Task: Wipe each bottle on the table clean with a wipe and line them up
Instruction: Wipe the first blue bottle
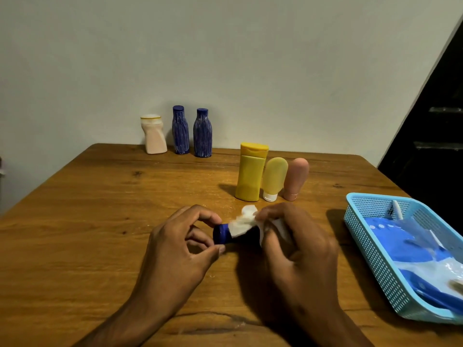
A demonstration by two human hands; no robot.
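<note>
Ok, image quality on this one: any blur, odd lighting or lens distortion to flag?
Head view: dim, warm light; the yellow bottle casts a shadow to its left; the right hand and the wipe are motion-blurred; the far table edge bows from the wide-angle lens; no glare.

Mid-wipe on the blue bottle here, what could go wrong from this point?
1. The left hand pinches only the cap of the blue bottle; it may slip or twist as the right hand rubs the wipe along it.
2. The yellow bottle, yellow tube and pink tube stand close behind the hands; a forward sweep could topple them.
</note>
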